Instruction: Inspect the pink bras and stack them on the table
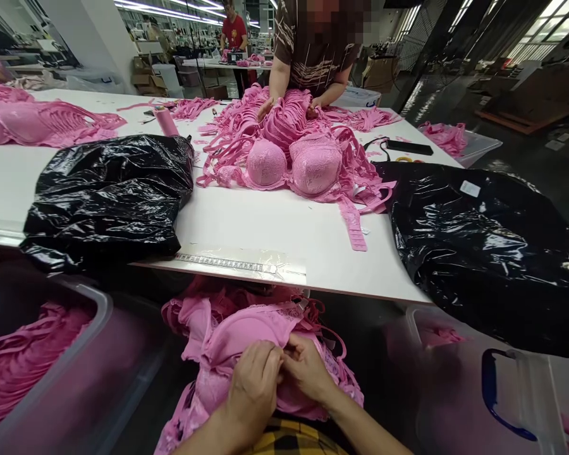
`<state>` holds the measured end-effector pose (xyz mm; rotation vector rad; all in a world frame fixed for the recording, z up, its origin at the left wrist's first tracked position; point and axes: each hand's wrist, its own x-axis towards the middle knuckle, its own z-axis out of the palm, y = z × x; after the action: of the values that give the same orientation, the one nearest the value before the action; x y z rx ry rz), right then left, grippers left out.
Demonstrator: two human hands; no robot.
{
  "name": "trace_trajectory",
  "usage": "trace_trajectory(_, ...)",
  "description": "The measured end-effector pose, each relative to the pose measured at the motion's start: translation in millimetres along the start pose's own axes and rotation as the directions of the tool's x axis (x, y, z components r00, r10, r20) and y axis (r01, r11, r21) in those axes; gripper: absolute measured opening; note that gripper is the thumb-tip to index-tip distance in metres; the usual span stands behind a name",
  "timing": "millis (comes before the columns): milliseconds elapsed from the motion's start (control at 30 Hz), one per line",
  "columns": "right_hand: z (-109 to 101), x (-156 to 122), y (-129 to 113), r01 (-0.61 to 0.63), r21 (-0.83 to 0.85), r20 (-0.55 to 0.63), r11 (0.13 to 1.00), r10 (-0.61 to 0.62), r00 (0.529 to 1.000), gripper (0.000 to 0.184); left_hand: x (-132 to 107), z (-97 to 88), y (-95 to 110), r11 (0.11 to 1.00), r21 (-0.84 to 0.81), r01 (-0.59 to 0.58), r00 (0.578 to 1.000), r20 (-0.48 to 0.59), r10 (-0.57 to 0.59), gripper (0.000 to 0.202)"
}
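Note:
A pile of pink bras lies across my lap, below the table's front edge. Both my hands are closed on the pink bra (246,332) on top, close together at its middle. My left hand (256,379) pinches the fabric with its fingers curled. Just beside it, my right hand (308,366) grips the same bra with thumb and fingers. The exact spot between the fingertips is hidden. More bras with lace and straps lie bunched beneath and around my hands.
On the white table (275,221) stand stacked pink bras (313,167), handled by a person opposite. Black plastic bags (114,196) lie left and right. A measuring tape (227,261) runs along the front edge. Clear bins (105,309) with pink garments flank my lap.

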<state>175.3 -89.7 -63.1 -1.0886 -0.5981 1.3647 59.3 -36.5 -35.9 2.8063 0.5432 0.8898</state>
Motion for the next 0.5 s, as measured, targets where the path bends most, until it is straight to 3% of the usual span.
trace_trajectory(167, 20.1, 15.4, 1.6, -0.047, 0.196, -0.058, 0.979, 0.059, 0.997, 0.040, 6.2, -2.7, -5.6, 0.995, 0.091, -0.029, 0.999, -0.029, 0.031, 0.024)
trace_trajectory(300, 37.5, 26.4, 8.1, -0.110, 0.249, -0.078, 0.962, 0.133, 0.988, 0.036, 11.5, -8.5, -8.6, 0.994, 0.111, -0.011, 1.000, -0.015, 0.012, 0.022)
trace_trajectory(367, 38.3, 28.4, 8.6, -0.109, 0.262, -0.104, 0.959, 0.140, 0.985, 0.038, 7.1, -13.8, -7.6, 1.000, 0.018, 0.012, 1.000, -0.013, -0.011, 0.020)
trace_trajectory(433, 32.1, 27.6, 5.9, -0.100, 0.265, -0.132, 0.959, 0.139, 0.981, 0.040, -5.0, -21.0, -6.7, 0.979, -0.192, 0.064, 0.998, 0.006, -0.064, 0.019)
trace_trajectory(500, 21.3, 25.3, 0.6, -0.095, 0.260, -0.153, 0.961, 0.138, 0.979, 0.044, -22.1, -29.1, -8.0, 0.867, -0.440, 0.234, 0.972, 0.125, -0.199, 0.016)
